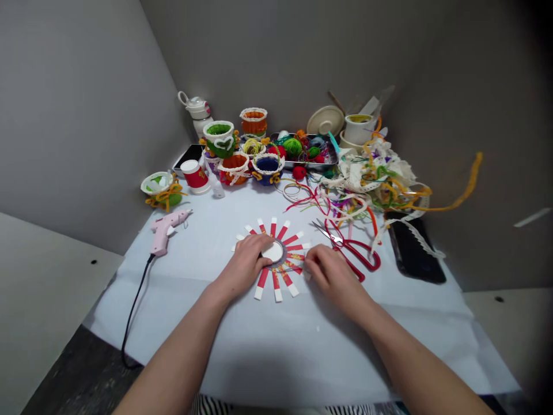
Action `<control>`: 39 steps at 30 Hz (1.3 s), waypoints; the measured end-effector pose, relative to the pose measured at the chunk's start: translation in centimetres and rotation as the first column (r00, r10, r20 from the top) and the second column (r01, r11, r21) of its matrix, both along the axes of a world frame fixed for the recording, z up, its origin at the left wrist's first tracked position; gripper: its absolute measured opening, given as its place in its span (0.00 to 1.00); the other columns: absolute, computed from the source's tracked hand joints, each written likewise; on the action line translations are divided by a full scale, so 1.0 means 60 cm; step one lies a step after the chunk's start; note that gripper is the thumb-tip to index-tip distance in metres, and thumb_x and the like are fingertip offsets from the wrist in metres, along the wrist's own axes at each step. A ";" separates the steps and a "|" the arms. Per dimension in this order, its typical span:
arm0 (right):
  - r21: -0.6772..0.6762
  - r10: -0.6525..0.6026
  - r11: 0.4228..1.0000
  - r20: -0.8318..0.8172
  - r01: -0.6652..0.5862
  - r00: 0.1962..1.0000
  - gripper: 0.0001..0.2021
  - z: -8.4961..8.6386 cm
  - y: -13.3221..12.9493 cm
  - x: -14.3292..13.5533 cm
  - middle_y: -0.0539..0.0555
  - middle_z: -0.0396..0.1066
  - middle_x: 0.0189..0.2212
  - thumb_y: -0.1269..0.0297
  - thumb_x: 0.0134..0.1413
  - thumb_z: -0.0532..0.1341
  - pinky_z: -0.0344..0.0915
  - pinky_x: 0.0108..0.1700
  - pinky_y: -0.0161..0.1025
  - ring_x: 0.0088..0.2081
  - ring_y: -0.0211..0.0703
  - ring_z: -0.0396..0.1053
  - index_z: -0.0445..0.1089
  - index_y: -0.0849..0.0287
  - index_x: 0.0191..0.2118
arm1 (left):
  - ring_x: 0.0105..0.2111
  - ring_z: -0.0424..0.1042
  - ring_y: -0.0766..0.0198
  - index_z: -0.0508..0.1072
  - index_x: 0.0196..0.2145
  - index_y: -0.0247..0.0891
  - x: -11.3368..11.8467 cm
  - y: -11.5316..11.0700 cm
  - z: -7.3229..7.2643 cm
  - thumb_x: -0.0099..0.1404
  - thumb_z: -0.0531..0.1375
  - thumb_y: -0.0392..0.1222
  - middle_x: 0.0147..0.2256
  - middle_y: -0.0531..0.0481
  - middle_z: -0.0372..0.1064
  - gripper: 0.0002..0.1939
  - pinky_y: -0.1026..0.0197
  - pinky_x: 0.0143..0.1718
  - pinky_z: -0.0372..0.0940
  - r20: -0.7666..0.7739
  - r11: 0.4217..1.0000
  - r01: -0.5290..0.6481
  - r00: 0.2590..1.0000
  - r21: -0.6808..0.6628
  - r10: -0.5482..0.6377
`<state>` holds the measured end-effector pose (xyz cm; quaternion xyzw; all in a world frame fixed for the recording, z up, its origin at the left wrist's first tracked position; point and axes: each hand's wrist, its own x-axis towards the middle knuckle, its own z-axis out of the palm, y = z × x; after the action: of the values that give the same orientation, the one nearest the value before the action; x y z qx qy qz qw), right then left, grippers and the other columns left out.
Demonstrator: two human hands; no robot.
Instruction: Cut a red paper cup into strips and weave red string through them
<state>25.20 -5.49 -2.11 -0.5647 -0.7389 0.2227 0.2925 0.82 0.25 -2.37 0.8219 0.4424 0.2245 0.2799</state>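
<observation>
A paper cup cut into red and white strips lies splayed flat like a sun on the white-covered table, its round white base in the middle. Grey yarn circles that base between the strips. My left hand is closed on the base's left side, thumb and fingers pressing the cup and yarn. On the right, my right hand is pinched shut by the strip tips, where a thin grey strand runs to the fingers. Red-handled scissors lie partly open just beyond my right hand.
At left lies a pink glue gun with a black cord. Behind stand yarn-covered pots, a red paper cup, a glue bottle and a tray of yarn balls. Tangled lace and yarn and a black phone are at right.
</observation>
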 end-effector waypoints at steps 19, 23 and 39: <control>-0.119 -0.178 0.983 -0.461 0.138 0.870 0.08 -0.011 0.066 -0.070 0.50 0.71 0.30 0.58 0.62 0.56 0.63 0.36 0.39 0.32 0.42 0.68 0.66 0.56 0.34 | 0.55 0.69 0.49 0.71 0.53 0.42 -0.034 0.037 0.024 0.63 0.59 0.29 0.54 0.42 0.72 0.21 0.42 0.58 0.64 -0.119 0.983 0.147 0.984 0.114 -0.133; -0.109 -0.169 0.985 -0.488 0.132 0.856 0.09 -0.025 0.062 -0.070 0.50 0.71 0.29 0.58 0.63 0.57 0.64 0.36 0.39 0.31 0.42 0.68 0.67 0.56 0.36 | 0.62 0.64 0.47 0.72 0.54 0.37 0.002 0.019 0.032 0.65 0.62 0.35 0.60 0.37 0.67 0.19 0.41 0.62 0.61 -0.015 0.981 -0.012 1.000 0.193 0.015; 0.066 -0.085 0.989 -0.467 0.130 0.880 0.06 -0.012 0.051 -0.074 0.52 0.72 0.33 0.64 0.63 0.59 0.64 0.41 0.40 0.37 0.44 0.68 0.71 0.57 0.34 | 0.25 0.71 0.63 0.80 0.33 0.36 0.092 -0.005 0.005 0.59 0.64 0.46 0.26 0.50 0.75 0.10 0.63 0.28 0.65 0.498 0.875 -0.238 0.746 -0.420 0.442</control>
<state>20.74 -2.41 -2.86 -0.5207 -0.6251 0.2987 0.4989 6.33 -0.04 -2.08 0.5584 0.5111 0.4345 0.4880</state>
